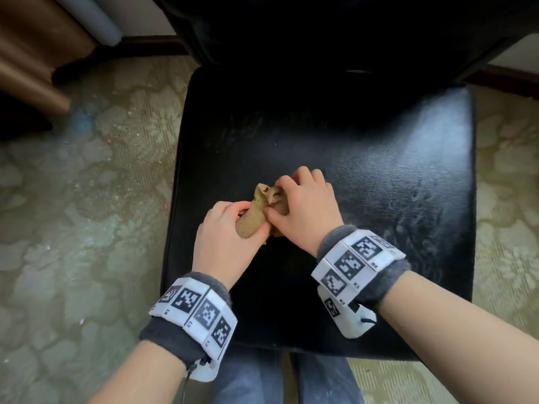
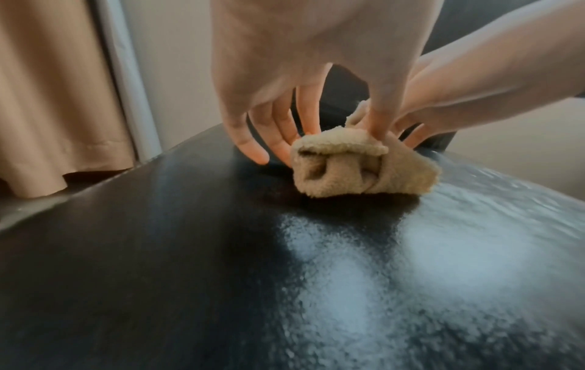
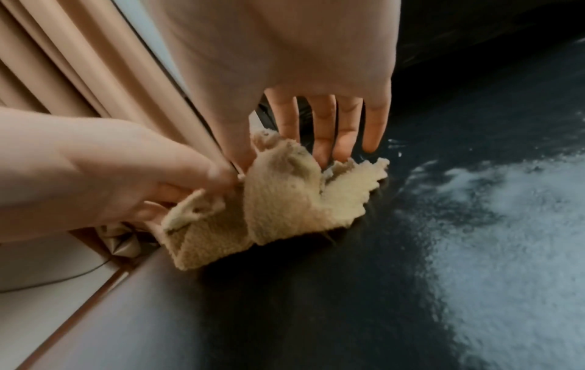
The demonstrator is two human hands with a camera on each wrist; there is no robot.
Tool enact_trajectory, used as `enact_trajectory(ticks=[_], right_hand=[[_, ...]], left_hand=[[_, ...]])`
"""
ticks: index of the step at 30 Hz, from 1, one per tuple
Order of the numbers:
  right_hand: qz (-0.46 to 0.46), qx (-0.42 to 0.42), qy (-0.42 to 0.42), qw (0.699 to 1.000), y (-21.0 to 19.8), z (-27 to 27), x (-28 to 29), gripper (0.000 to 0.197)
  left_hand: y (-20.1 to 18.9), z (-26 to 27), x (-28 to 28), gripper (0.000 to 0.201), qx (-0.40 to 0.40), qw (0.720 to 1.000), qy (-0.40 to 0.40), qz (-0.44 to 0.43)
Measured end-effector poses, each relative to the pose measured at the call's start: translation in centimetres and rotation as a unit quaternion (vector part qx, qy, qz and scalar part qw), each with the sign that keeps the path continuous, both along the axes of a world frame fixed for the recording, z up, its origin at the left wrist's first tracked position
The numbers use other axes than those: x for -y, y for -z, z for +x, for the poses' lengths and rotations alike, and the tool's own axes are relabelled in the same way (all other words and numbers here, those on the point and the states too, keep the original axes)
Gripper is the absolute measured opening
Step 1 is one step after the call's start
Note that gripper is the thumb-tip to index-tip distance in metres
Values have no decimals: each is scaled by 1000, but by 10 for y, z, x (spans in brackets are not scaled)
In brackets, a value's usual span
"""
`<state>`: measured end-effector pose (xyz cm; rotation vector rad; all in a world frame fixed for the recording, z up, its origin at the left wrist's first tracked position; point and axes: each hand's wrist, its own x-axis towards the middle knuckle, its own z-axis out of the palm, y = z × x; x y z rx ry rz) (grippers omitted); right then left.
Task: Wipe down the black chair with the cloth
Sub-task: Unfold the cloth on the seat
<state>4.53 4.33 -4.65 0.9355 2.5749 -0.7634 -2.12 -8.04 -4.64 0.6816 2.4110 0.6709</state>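
I see tan cloth bunched on black chair seat, mid-front, between my hands. Left hand grips its rolled near end; right hand pinches far end, thumb against fabric. Hands almost touching over cloth.
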Motion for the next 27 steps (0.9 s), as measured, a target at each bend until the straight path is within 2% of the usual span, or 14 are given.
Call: enact_trajectory(ticks=[3, 6, 9, 12, 14, 17, 20, 21, 24, 27], right_hand=[[-69, -19, 16, 997, -3, 3, -2, 40], [-160, -48, 75, 983, -5, 14, -9, 56], [-187, -48, 114, 975, -1, 24, -17, 68], [-195, -30, 114, 974, 2, 27, -20, 65], [-188, -21, 103, 977, 2, 25, -20, 57], [-167, -14, 99, 981, 2, 21, -19, 36], [-164, -53, 108, 979, 0, 23, -22, 10], [-172, -71, 111, 976, -1, 25, -23, 7], [-222, -87, 128, 963, -4, 32, -30, 18], [-324, -71, 174, 927, -5, 37, -35, 20]], left_hand=[[-4, -1, -1, 27, 11, 1000, -1, -3], [-5, -10, 2, 20, 46, 996, -68, 24], [-3, -17, 6, 25, 98, 988, -118, 37], [-1, -16, 2, 39, 147, 982, -114, 30], [3, -17, -2, 48, 121, 987, -102, 16], [8, -22, -6, 26, 56, 992, -114, 25], [5, -27, -6, 22, 19, 988, -135, 67], [2, -29, -6, 24, 12, 986, -148, 79], [-8, -37, -6, 28, -9, 979, -173, 109], [-25, -44, -12, 21, -24, 972, -172, 158]])
